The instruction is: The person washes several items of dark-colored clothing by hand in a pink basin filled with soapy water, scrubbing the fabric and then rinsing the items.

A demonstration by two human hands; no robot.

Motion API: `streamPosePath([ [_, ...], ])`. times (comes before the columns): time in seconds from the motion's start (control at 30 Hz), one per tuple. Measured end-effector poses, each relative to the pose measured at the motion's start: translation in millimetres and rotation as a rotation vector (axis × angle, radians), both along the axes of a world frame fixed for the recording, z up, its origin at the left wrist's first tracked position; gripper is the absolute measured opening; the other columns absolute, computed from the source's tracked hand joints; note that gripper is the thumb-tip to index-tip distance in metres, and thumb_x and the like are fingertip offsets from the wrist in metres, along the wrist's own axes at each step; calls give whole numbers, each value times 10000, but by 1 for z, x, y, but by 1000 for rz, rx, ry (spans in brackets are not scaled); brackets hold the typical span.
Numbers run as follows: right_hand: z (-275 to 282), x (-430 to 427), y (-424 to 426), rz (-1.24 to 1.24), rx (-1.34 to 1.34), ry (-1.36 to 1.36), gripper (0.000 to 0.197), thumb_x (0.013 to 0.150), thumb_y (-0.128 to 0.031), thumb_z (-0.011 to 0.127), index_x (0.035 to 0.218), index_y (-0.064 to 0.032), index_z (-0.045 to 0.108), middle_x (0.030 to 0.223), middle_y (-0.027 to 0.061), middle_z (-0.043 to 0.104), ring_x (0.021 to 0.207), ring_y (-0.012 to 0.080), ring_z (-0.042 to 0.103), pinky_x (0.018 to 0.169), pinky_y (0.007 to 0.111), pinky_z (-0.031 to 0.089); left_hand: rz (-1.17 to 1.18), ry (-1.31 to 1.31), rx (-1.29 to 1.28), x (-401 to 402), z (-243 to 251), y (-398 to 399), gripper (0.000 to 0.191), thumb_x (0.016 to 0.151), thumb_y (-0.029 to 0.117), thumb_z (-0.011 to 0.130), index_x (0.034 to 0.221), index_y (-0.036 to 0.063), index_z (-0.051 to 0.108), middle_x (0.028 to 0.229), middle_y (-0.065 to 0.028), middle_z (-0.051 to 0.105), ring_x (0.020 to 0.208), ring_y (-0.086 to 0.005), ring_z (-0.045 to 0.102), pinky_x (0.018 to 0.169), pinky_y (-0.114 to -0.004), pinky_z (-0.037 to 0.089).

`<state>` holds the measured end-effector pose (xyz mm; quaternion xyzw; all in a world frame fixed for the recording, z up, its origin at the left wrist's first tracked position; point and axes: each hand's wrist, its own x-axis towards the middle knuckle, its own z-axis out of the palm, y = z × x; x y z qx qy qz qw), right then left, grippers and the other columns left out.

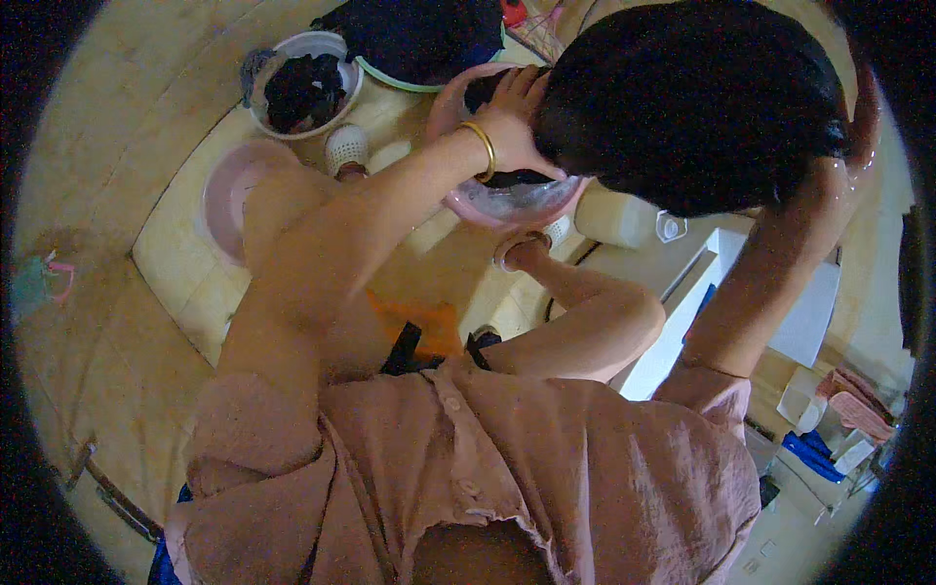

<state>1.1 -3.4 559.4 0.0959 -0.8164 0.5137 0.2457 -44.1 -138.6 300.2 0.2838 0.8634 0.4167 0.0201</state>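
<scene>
A large, dark, wet-looking cloth (pixel 695 102) is raised before me at the upper right. At its left edge, my left hand (pixel 515 121), below a gold bangle (pixel 480 151), holds the cloth between thumb and fingers. My right hand (pixel 852 146), wet and partly hidden by the fabric, grips the far right edge. Under my left hand stands a pink basin (pixel 504 212) with water and more dark cloth in it. A green-rimmed basin (pixel 398 84) heaped with black cloth (pixel 424 36) is just beyond.
Dark cloth fills a white basin (pixel 355 84) at the upper left. A pink round object (pixel 223 194) stands beside my left leg. White perforated slippers (pixel 345 146) are on my feet. Right of my knee is a white rectangular fixture (pixel 658 322); brushes (pixel 855 402) lie farther right.
</scene>
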Motion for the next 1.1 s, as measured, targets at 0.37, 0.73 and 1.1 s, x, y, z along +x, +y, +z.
streamPosePath([
  [0.37,-103,56,33,-333,-797,-33,420,909,-184,455,1316,-78,457,1304,150,480,1183,311,476,1005,474,404,510,-178,953,-13,30,19,276,795,143,650,967,-4,491,876,-102,630,809,-216,615,710,-320,502],
  [0.73,-335,69,-13,107,-1385,-768,369,879,-204,517,1210,-42,531,1179,135,566,1071,275,550,915,381,469,-24,-1615,1894,29,-22,55,481,936,405,281,1064,102,632,1007,-74,656,916,-238,637,824,-401,519],
  [1.1,-255,30,20,-142,-941,-350,343,854,-228,560,1152,-60,564,1096,108,608,985,266,584,860,355,481,104,-769,1195,5,-7,35,412,832,258,644,1129,-6,536,1059,-102,639,968,-232,604,838,-348,484],
])
